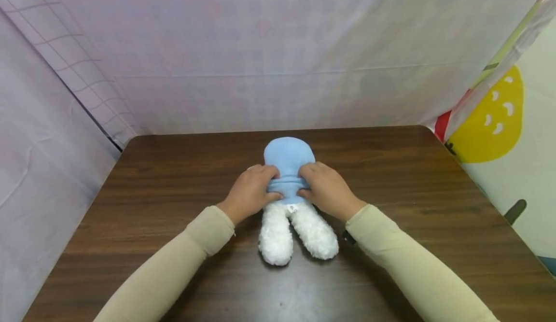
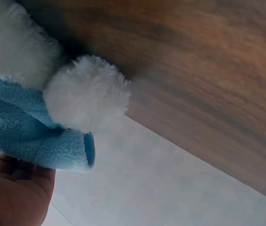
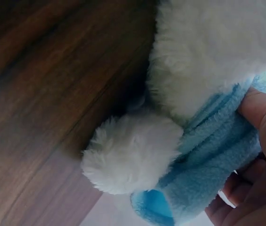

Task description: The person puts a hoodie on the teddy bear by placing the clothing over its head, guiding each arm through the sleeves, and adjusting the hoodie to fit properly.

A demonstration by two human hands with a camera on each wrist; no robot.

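Note:
A plush toy point(image 1: 288, 155) lies on the table with its blue fleece part away from me and two white fluffy limbs point(image 1: 278, 240) towards me. Where the limbs meet sits a small white tag point(image 1: 292, 208). On the left side my left hand point(image 1: 249, 191) pinches the folded blue fleece point(image 2: 24, 127) between thumb and fingers. My right hand point(image 1: 327, 189) grips the same fleece on the right. Creases run across the fabric between both thumbs. In each wrist view a round white fluffy end point(image 2: 88, 96) sits beside an open-ended blue fleece edge point(image 3: 154, 207).
The dark wood-grain table point(image 1: 173, 177) spreads around the toy. A pale patterned cloth point(image 1: 260, 47) hangs along the table's far edge, and another light sheet point(image 1: 39, 167) hangs at the left. To the right is a light surface with a yellow printed shape point(image 1: 495, 124).

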